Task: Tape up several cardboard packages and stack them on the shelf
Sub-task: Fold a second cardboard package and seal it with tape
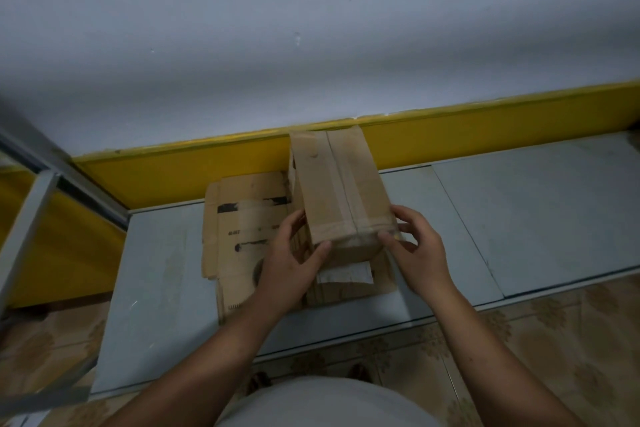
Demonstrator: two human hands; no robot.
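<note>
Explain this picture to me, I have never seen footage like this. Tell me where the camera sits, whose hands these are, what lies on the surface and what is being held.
There is no machine here. A person wears one wide-angle camera on the head, looking forward and down, so you see their own arms. The left hand and right hand both grip the near end of a taped cardboard box, thumbs on its near face. Under it lies a flatter cardboard package with black print, on a grey shelf board. Behind runs a yellow band along the wall. Whether the box already rests on the package is unclear.
</note>
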